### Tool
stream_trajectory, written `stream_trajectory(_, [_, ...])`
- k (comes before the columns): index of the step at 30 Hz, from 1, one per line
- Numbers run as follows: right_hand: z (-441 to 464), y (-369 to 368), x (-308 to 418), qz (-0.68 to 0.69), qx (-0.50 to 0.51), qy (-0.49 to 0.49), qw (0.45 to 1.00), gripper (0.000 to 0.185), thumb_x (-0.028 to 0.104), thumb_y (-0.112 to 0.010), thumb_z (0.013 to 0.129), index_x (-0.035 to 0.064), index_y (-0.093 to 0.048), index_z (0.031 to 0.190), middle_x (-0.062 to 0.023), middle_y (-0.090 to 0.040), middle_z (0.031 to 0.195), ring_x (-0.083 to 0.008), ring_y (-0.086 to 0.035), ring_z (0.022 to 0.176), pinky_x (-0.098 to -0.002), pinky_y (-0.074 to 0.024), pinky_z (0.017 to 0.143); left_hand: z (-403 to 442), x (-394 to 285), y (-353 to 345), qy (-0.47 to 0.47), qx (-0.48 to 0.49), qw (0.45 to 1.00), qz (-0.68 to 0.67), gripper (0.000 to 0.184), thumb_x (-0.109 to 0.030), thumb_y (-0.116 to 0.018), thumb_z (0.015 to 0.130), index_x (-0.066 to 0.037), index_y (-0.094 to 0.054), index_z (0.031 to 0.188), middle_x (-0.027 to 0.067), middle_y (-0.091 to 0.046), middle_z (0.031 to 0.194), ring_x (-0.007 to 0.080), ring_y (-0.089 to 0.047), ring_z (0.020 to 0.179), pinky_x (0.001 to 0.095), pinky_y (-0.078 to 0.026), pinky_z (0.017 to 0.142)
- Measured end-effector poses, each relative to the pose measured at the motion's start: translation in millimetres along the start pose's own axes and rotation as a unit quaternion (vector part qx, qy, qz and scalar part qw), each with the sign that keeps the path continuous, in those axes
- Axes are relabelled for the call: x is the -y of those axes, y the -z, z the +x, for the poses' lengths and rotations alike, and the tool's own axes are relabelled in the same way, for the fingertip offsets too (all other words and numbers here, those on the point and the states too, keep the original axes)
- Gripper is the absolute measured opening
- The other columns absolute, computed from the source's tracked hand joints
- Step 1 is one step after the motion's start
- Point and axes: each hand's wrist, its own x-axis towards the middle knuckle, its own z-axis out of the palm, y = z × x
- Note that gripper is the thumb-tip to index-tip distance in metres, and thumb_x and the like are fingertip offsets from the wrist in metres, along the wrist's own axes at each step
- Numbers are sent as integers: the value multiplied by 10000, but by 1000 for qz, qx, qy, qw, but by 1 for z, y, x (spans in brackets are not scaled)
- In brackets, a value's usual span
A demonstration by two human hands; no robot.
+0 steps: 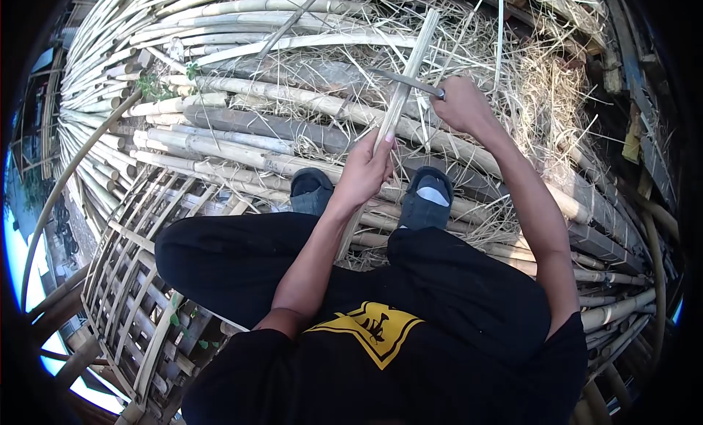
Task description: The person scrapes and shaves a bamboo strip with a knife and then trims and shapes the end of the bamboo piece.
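My left hand [367, 168] is wrapped round a long split bamboo strip [414, 61], which slants up and away from between my knees. In my right hand [464, 108] is the handle of a knife [407, 80], gripped in a closed fist. The knife's blade points left and lies across the strip, above my left hand. Part of the strip is hidden behind my left hand and forearm; its lower end shows between my legs.
Bamboo poles [278, 95] lie stacked beneath my sandals [426, 198]. Thin bamboo shavings [542, 95] litter the right side and top. A woven bamboo lattice [139, 286] stands at my left, near a curved pole [69, 172]. More cut pole ends are piled at far left.
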Motion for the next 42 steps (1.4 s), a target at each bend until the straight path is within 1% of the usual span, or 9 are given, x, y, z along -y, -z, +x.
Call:
stream_trajectory(8, [5,-46,3,-30,28,102,994,254,147,-592,713,-98,-658,728,-292,-638,696,-436,-663,684,-476,-556,670,2,12,-1,-42,-76,989,119,318,-336,-471,1020,-53,-523,885,-38,-415,555,35,-380,480,236,-298,430])
stream_trajectory(10, [0,-40,5,-22,21,108,994,253,142,-588,705,-103,-651,718,-297,-634,690,-439,-662,683,-477,-556,668,1,10,3,-57,-100,975,192,326,-288,-477,1008,29,-543,973,176,-556,607,250,-529,509,406,-406,525])
stream_trajectory(16, [5,-40,-3,-49,46,106,992,241,140,-587,689,-93,-647,698,-294,-640,702,-431,-669,697,-470,-562,674,-7,5,-4,-60,-113,952,279,309,-272,-485,1004,28,-536,953,216,-544,576,367,-552,506,448,-400,523])
stream_trajectory(28, [45,-14,-18,-108,-52,59,991,269,219,-644,712,-47,-667,749,-245,-665,739,-405,-679,730,-450,-562,666,0,-12,-10,-64,-128,953,267,303,-256,-488,1003,35,-545,942,209,-540,582,341,-538,496,438,-392,505])
stream_trajectory(31, [65,27,-52,-107,-86,-15,990,276,233,-640,739,-30,-684,813,-239,-677,777,-389,-688,759,-449,-562,686,-13,-10,-11,-33,-87,973,210,335,-311,-479,1020,-3,-548,906,-22,-410,588,51,-385,521,262,-322,469])
stream_trajectory(34, [66,33,-58,-141,-106,-19,984,297,258,-646,751,-21,-688,845,-236,-684,802,-381,-692,785,-442,-564,700,-8,-15,-13,-46,-67,980,182,343,-311,-476,1020,1,-539,891,-13,-419,579,61,-386,513,266,-325,469])
stream_trajectory(35, [64,30,-63,-171,-111,-22,979,314,276,-649,756,-19,-690,855,-232,-687,811,-378,-693,798,-440,-564,706,-10,-20,-14,-24,-69,972,225,330,-290,-477,1012,23,-562,952,140,-534,578,229,-507,498,389,-391,516])
stream_trajectory(40, [73,49,-78,-140,-119,-35,982,345,298,-654,751,-14,-690,893,-228,-693,856,-398,-685,830,-441,-563,735,-14,-22,-11,-34,-61,971,229,332,-284,-466,1016,25,-552,931,128,-530,584,215,-499,502,385,-384,509])
stream_trajectory(42, [81,49,-89,-164,-103,-38,980,391,331,-627,772,-23,-682,931,-249,-688,927,-388,-681,896,-459,-544,796,-15,-17,-16,-46,-45,977,205,313,-292,-462,1025,-20,-508,876,-23,-389,561,56,-368,499,263,-302,456])
